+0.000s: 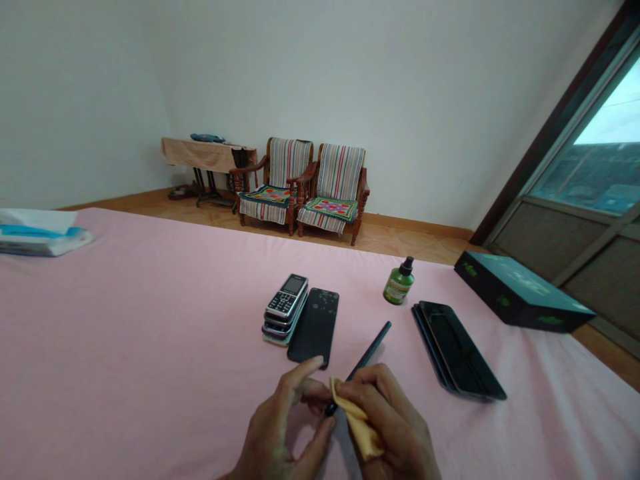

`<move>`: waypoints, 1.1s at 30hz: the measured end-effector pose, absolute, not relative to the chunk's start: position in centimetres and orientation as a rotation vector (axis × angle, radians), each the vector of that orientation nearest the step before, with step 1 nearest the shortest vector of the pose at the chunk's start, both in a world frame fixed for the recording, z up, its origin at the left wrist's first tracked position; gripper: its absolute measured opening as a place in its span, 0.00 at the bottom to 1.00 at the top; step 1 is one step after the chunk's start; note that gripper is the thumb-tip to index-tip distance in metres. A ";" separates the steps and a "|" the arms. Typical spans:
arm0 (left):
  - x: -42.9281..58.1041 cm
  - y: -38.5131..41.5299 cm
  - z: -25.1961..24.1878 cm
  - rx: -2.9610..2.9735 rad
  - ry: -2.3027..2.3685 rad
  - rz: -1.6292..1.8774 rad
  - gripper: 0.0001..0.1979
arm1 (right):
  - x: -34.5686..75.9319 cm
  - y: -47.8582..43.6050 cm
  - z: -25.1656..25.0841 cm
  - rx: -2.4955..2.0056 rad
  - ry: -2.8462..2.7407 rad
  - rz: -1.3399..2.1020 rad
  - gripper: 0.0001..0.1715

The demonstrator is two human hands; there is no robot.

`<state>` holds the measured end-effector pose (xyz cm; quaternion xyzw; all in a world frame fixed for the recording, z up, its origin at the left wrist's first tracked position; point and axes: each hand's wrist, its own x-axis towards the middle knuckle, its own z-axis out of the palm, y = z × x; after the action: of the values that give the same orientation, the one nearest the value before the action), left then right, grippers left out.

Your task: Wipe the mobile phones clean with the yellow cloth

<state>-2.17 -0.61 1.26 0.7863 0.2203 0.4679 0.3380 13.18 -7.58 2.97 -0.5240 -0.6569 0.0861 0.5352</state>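
On pink sheet (150, 347), left hand (275, 427), right hand (390, 427), fingers (367, 383) closed on black stylus (370, 350), yellow cloth (356, 420), green bottle (399, 283) beyond

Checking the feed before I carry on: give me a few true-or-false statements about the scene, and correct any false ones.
1. The right hand holds a yellow cloth against a slim black rod. True.
2. The green spray bottle lies on its side. False: it stands upright.
3. The keypad phones are stacked to the left of a black smartphone. True.
4. The left hand rests on the dark box. False: it is at the rod's lower end, and the box lies well off to the right.
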 end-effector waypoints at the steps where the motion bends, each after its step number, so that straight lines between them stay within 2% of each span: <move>1: -2.2 -0.6 1.3 2.034 0.575 1.206 0.34 | 13.0 -7.7 2.8 -1.252 -1.586 0.252 0.20; 4: -2.3 -0.7 1.6 2.004 0.559 1.182 0.37 | 12.6 -7.8 2.9 -1.261 -1.649 0.404 0.12; 6: -2.3 -0.6 1.7 2.012 0.566 1.210 0.36 | 12.9 -7.6 3.3 -1.242 -1.633 0.391 0.08; 10: -2.1 -0.1 1.7 2.143 0.513 1.266 0.21 | 16.0 -6.2 4.3 -1.397 -1.431 0.120 0.08; 12: -2.1 0.2 1.9 2.190 0.447 1.286 0.17 | 18.5 -5.3 4.4 -1.502 -1.357 0.006 0.05; 20: -3.3 2.7 2.5 2.260 0.585 1.272 0.14 | 21.8 -4.0 3.6 -1.652 -1.403 -0.137 0.08; 27: -3.2 3.5 2.5 2.145 0.702 1.213 0.09 | 17.0 -4.2 3.9 -1.538 -1.504 -0.079 0.21; 33: -3.0 3.2 2.2 1.915 0.787 1.103 0.15 | 12.8 -3.3 3.8 -1.429 -1.580 0.053 0.26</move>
<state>-2.97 3.21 2.17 0.7524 0.3094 0.4336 0.3875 12.81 -3.33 3.78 -0.5869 -0.6487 0.0216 0.4840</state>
